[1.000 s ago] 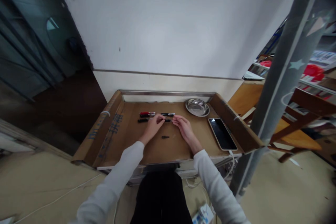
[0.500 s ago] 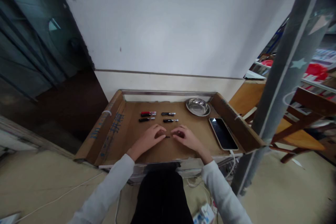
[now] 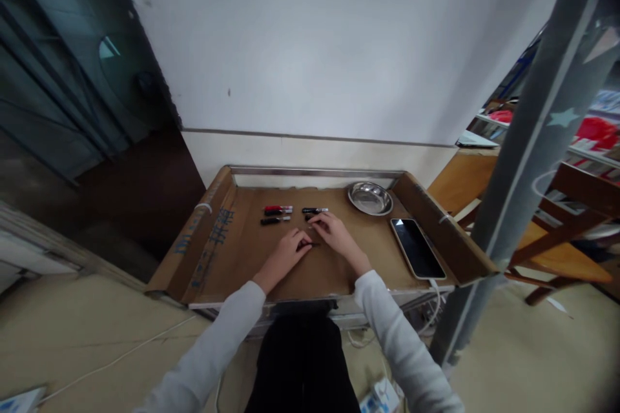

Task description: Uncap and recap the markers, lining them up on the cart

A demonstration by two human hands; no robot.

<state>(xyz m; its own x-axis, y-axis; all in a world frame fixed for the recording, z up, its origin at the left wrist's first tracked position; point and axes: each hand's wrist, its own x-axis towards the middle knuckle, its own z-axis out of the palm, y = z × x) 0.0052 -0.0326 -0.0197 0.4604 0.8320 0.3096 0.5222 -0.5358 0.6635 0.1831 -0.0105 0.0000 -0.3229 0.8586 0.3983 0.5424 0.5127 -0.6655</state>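
My left hand (image 3: 290, 249) is over the front middle of the cardboard, its fingers closed around a small, thin dark piece (image 3: 315, 244) whose end sticks out to the right. My right hand (image 3: 335, 234) reaches just above it, fingertips pinched together beside a short black marker (image 3: 308, 217) that the hand mostly covers. Whether these fingertips grip anything is too small to tell. Behind the right hand lies another black marker (image 3: 314, 210). To the left are a red marker (image 3: 278, 208) and a black marker (image 3: 274, 221), with a further dark one between them.
A cardboard-lined tray (image 3: 252, 271) with raised sides forms the work surface. At its back right stands a round steel dish (image 3: 371, 199). A phone (image 3: 417, 249) with a white cable (image 3: 436, 300) lies at the right. A grey post (image 3: 513, 161) rises beside the right edge.
My right hand has moved up and left, from the thin dark piece to the lower black marker. The left hand keeps hold of the dark piece. The view has shifted slightly.
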